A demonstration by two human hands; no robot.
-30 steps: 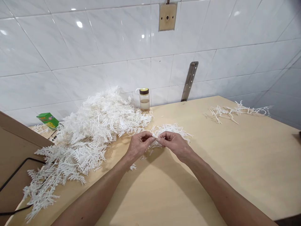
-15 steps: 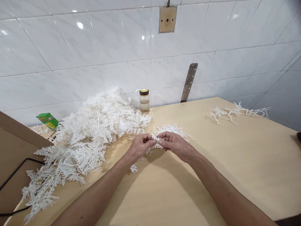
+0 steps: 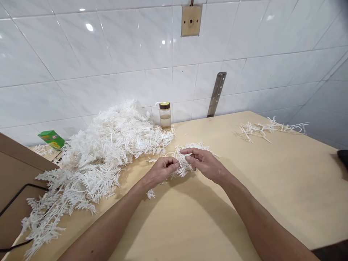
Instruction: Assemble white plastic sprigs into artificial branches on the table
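My left hand (image 3: pixel 162 170) is closed, thumb and forefinger pinched on a thin white plastic twig that is mostly hidden by the fingers. Just to its right, my right hand (image 3: pixel 206 164) has its thumb and forefinger apart and nothing visible between them. Beneath and behind both hands lies a small heap of white plastic sprigs (image 3: pixel 186 168). A far larger pile of white branching plastic foliage (image 3: pixel 108 145) spreads over the left side of the table. One loose sprig (image 3: pixel 150 194) rests near my left wrist.
A lidded bottle (image 3: pixel 165 116) with liquid stands against the tiled wall. Bare white stems (image 3: pixel 262 130) lie at the back right. A green carton (image 3: pixel 52 139) and a cardboard box (image 3: pixel 21 177) are on the left. A metal bracket (image 3: pixel 216 95) leans by the wall; a dark object (image 3: pixel 343 158) sits far right.
My right hand has moved away from the left fingertips and its fingers have opened. My left hand keeps its pinch. The whole view has shifted slightly.
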